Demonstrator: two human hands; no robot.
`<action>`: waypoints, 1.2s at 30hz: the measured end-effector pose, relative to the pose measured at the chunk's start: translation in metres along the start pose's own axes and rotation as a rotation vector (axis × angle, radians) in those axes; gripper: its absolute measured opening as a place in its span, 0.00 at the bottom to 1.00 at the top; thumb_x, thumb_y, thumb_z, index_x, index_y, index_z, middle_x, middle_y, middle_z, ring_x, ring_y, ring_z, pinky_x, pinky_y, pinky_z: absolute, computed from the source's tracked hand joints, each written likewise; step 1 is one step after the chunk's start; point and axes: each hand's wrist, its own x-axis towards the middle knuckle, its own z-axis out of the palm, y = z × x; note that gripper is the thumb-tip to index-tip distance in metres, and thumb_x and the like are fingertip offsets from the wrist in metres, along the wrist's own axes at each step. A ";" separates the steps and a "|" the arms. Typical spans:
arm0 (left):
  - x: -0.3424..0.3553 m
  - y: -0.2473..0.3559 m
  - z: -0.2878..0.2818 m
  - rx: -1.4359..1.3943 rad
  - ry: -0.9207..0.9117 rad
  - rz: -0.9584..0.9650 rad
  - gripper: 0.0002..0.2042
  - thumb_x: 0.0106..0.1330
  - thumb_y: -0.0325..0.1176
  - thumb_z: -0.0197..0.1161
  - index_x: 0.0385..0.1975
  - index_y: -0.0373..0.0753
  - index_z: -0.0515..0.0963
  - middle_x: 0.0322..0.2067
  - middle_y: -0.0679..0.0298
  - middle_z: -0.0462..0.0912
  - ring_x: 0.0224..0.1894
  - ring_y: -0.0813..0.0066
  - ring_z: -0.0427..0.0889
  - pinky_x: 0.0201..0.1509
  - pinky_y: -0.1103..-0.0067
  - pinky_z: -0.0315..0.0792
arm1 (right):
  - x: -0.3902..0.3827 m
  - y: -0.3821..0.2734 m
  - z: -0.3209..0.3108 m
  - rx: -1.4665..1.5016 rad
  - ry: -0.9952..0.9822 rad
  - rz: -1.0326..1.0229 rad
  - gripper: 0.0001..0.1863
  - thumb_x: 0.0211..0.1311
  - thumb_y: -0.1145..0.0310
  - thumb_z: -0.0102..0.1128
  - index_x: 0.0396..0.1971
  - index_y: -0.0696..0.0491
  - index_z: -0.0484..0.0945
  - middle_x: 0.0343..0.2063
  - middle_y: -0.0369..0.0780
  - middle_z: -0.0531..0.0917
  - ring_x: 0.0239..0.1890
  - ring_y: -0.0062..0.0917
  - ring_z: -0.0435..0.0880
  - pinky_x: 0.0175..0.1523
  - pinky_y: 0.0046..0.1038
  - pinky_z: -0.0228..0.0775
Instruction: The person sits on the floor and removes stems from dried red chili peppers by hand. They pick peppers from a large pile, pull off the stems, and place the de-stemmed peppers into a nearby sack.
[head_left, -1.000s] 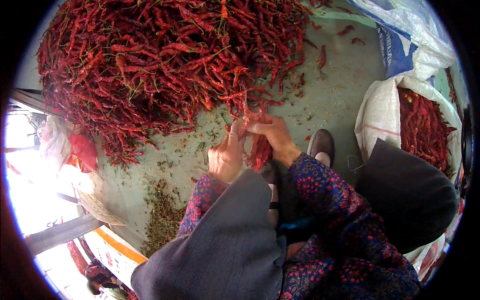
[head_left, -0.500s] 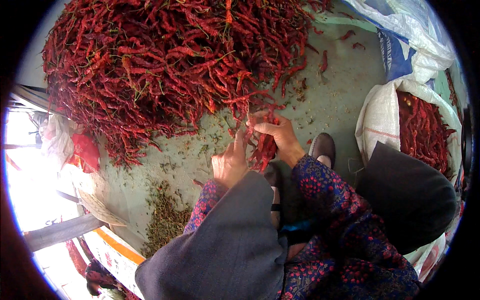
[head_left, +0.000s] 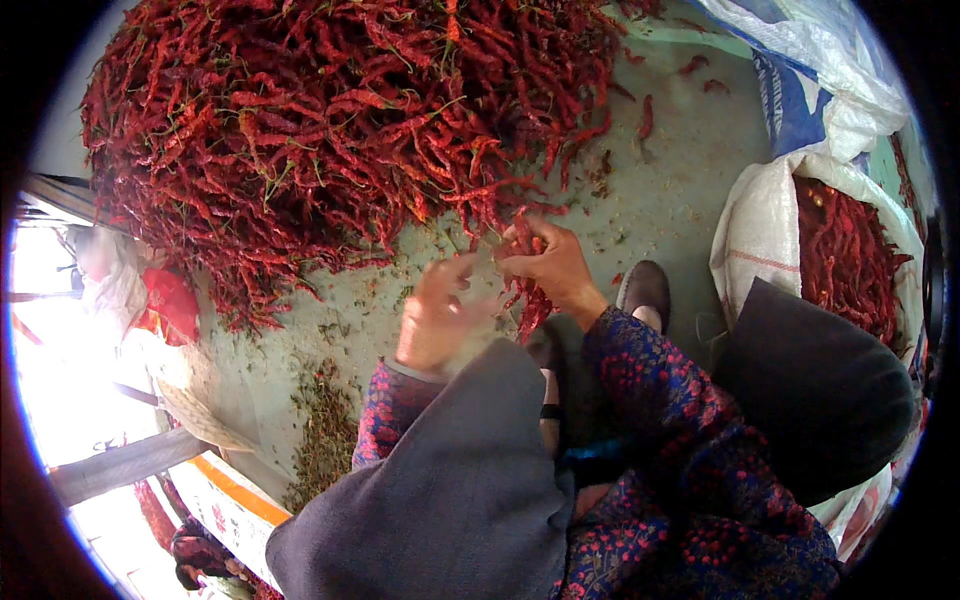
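A big heap of dried red chillies (head_left: 300,130) covers the floor ahead of me, some with green stems. At its near edge my right hand (head_left: 555,268) is closed around a small bunch of chillies (head_left: 530,305), whose ends hang below the fingers. To the left, apart from that bunch, my left hand (head_left: 437,312) is smeared by motion. Whether its fingers hold anything cannot be made out. Bits of stem lie scattered on the floor beneath both hands.
On the right stands an open white woven sack (head_left: 745,220) holding red chillies. A pile of stems (head_left: 325,435) lies at lower left, near a wooden bar (head_left: 125,467). My shoe (head_left: 648,290) is beside my right hand. A few loose chillies (head_left: 646,118) lie right of the heap.
My left hand has moved left, away from my right hand, and blurred. My right hand stays nearly in place with its bunch of chillies.
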 end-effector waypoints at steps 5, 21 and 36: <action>0.014 0.013 0.003 -0.431 0.110 -0.353 0.11 0.53 0.32 0.61 0.32 0.32 0.74 0.18 0.67 0.72 0.19 0.84 0.69 0.21 0.87 0.64 | -0.008 -0.014 0.009 -0.141 -0.106 -0.035 0.14 0.36 0.74 0.63 0.28 0.58 0.72 0.24 0.36 0.77 0.27 0.16 0.73 0.33 0.21 0.65; 0.012 -0.007 0.002 -0.974 0.042 -0.697 0.09 0.52 0.27 0.59 0.31 0.30 0.72 0.22 0.64 0.74 0.18 0.81 0.70 0.19 0.86 0.63 | -0.007 -0.013 0.000 0.326 -0.334 0.276 0.11 0.42 0.77 0.60 0.29 0.59 0.74 0.21 0.37 0.76 0.23 0.19 0.75 0.28 0.21 0.68; 0.006 -0.001 0.002 -1.062 -0.010 -0.748 0.07 0.54 0.27 0.57 0.31 0.32 0.73 0.19 0.66 0.73 0.17 0.82 0.69 0.14 0.87 0.62 | -0.008 -0.005 0.001 0.239 -0.360 0.192 0.11 0.43 0.78 0.59 0.31 0.59 0.75 0.25 0.35 0.77 0.27 0.16 0.74 0.34 0.20 0.67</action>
